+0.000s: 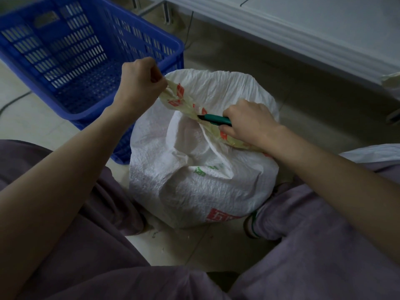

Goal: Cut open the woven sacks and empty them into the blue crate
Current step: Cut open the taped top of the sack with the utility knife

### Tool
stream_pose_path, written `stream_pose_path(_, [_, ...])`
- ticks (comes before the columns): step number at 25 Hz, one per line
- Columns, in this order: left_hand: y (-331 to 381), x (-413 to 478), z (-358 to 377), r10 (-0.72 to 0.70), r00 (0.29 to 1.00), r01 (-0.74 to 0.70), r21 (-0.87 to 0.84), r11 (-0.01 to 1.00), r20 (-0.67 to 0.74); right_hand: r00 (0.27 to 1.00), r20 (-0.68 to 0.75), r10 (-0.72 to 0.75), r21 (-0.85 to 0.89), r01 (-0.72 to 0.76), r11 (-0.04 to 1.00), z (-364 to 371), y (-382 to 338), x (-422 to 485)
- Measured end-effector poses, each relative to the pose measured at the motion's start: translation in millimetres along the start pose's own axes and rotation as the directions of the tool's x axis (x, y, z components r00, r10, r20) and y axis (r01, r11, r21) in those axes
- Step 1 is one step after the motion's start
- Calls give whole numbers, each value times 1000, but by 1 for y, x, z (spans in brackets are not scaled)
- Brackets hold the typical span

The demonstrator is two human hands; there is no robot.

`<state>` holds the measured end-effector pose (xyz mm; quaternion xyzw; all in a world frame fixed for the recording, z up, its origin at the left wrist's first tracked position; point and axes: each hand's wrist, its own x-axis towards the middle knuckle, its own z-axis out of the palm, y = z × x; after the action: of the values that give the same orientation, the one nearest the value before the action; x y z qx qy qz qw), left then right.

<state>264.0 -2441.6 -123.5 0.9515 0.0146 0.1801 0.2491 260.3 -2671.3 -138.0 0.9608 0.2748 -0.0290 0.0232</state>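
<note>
A full white woven sack [194, 180] with red and green print stands on the floor between my knees. My left hand [140, 83] pinches the left end of its yellowish top strip and pulls it taut. My right hand [249, 122] grips a green utility knife [216, 120], whose dark tip lies against the strip near the sack's middle. The blue crate [71, 57] stands on the floor at the upper left, just behind the sack, with nothing visible inside.
A white bench or table edge [303, 33] runs across the upper right. Another pale sack corner [391, 81] shows at the right edge. A cable [188, 33] hangs behind the crate. Small scraps lie on the tiled floor [184, 241] in front of the sack.
</note>
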Motion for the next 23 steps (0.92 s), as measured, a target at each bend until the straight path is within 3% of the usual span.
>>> stream_pose_path(3, [-7,1,-7,-65,997,64,-12,998,-32,999,50,-3,59,0,998,-8,14,-4])
stream_pose_path(5, [-10,5,-12,-94,995,94,-4,996,-41,997,66,46,216,-59,975,-15,27,-7])
stream_pose_path(7, [-9,5,-12,-91,996,91,6,996,0,987,78,138,434,-158,887,-18,33,-8])
stream_pose_path(10, [-3,-1,-8,91,993,-97,75,992,81,967,110,230,546,-252,799,-21,35,-3])
stream_pose_path(12, [-3,-3,-10,315,943,-326,104,940,106,956,124,266,616,-284,735,-24,33,3])
stream_pose_path(14, [-5,-5,-13,427,890,-447,123,886,157,954,138,266,696,-285,659,-22,28,9])
stream_pose_path(18, [-3,-10,-15,455,854,-502,172,848,251,973,124,194,698,-225,680,-8,12,20])
stream_pose_path(23, [1,-12,-20,430,883,-461,171,871,190,983,52,179,746,-157,648,-4,-1,30])
